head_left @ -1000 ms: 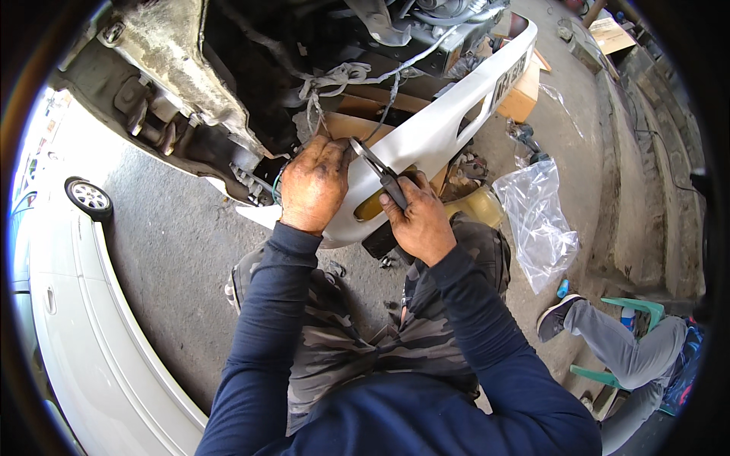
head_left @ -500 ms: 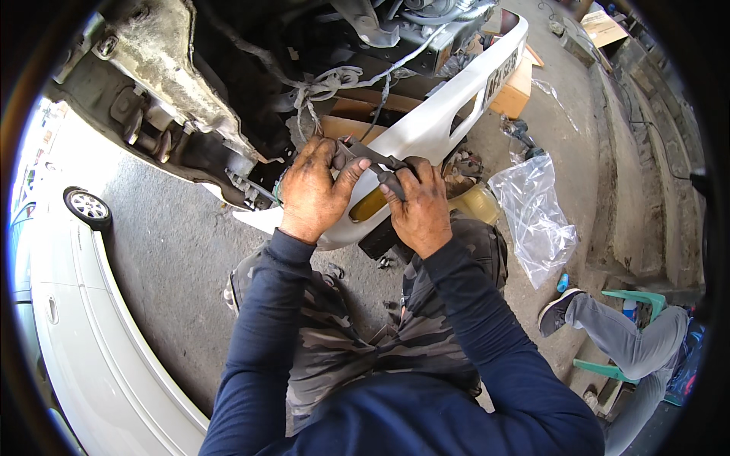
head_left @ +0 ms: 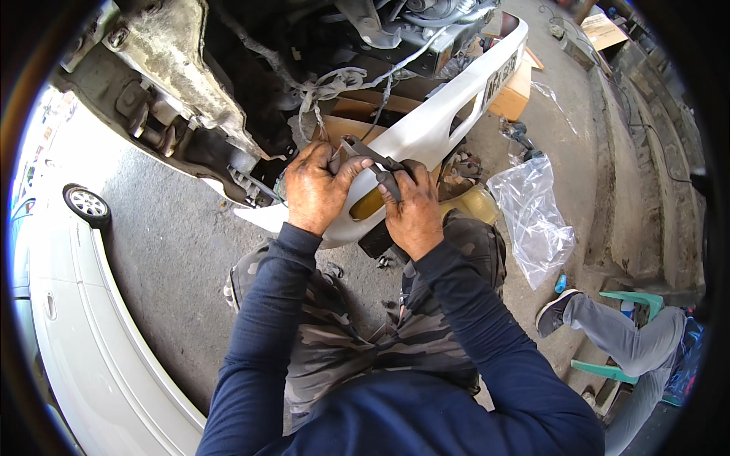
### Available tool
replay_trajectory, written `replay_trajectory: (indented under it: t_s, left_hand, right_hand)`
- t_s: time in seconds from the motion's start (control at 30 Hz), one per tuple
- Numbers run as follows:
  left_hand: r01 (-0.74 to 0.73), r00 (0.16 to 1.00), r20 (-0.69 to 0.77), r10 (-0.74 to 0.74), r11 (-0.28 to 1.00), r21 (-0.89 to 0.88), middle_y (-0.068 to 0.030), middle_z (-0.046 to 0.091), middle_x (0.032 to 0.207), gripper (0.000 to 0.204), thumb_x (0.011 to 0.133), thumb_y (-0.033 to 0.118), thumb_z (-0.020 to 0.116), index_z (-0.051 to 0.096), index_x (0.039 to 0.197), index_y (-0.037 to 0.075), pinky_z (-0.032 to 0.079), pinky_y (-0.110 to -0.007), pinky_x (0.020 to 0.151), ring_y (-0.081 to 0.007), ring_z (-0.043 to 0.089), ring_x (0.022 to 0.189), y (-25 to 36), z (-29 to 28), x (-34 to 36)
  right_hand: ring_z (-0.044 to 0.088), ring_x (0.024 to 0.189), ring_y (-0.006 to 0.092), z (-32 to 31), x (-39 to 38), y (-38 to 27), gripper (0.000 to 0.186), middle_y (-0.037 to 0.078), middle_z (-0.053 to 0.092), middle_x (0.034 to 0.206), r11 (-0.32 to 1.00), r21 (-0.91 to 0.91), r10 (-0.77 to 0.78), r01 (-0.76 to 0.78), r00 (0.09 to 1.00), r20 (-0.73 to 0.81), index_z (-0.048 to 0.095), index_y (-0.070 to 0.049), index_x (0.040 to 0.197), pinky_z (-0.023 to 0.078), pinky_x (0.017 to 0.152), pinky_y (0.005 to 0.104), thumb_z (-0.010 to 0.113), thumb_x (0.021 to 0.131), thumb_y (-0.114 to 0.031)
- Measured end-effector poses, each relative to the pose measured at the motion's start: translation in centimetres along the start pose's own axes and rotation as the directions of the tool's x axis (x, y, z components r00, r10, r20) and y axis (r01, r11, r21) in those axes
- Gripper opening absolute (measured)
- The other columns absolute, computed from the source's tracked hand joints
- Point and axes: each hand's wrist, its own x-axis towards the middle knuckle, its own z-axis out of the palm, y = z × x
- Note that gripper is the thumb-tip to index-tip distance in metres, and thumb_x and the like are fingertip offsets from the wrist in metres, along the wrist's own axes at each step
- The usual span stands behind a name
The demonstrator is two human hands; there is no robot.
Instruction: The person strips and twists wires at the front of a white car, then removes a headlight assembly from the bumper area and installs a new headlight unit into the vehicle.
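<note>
My right hand (head_left: 414,213) is closed around the dark handles of a pair of pliers (head_left: 374,154). The pliers' head points left, toward the fingertips of my left hand (head_left: 313,190). Those fingers are pinched on the end of a thin wire (head_left: 321,131), partly hidden behind them. The wire hangs from a taped wiring harness (head_left: 334,82) at the open front of a vehicle. Below and beyond both hands lies a white bumper (head_left: 426,125), slanting from near left to far right.
A white car (head_left: 99,304) stands at left. Metal bodywork (head_left: 179,68) overhangs the far left. Right of the bumper are a cardboard box (head_left: 512,93), a clear plastic bag (head_left: 536,220) and a yellowish lamp (head_left: 475,204). A person's leg (head_left: 608,327) reaches in beside concrete steps (head_left: 620,175).
The pliers' head shows more plainly beside my left fingers. My right hand has shifted slightly and the pliers' handles look closer together. My left hand keeps its pinch.
</note>
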Motion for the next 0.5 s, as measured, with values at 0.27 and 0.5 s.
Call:
replay_trajectory:
  t_s: [0.27,0.5]
  left_hand:
    - [0.018,1.000,0.004,-0.018,1.000,0.019,-0.0111,0.048,0.063,0.059,0.076,0.039,0.092,0.051,0.067,-0.003,0.042,-0.040,0.057,-0.0268,0.045,0.057,-0.19,0.16,0.06]
    - [0.007,0.999,-0.047,-0.005,0.999,0.040,-0.0112,0.051,0.064,0.054,0.076,0.037,0.092,0.055,0.067,-0.002,0.044,-0.040,0.057,-0.0269,0.049,0.057,0.09,0.51,0.14]
  right_hand:
    - [0.055,0.116,0.0431,0.32,-0.25,-0.20,0.033,0.021,0.056,0.121,0.998,0.024,0.064,-0.065,0.997,0.034,0.062,0.003,0.120,0.047,0.100,0.0514,0.069,0.095,-0.017]
    - [0.051,0.120,0.0453,0.77,-0.42,-1.02,0.036,0.024,0.053,0.127,0.989,0.066,0.133,-0.136,0.990,0.041,0.061,0.001,0.124,0.044,0.100,0.0568,0.069,0.095,-0.020]
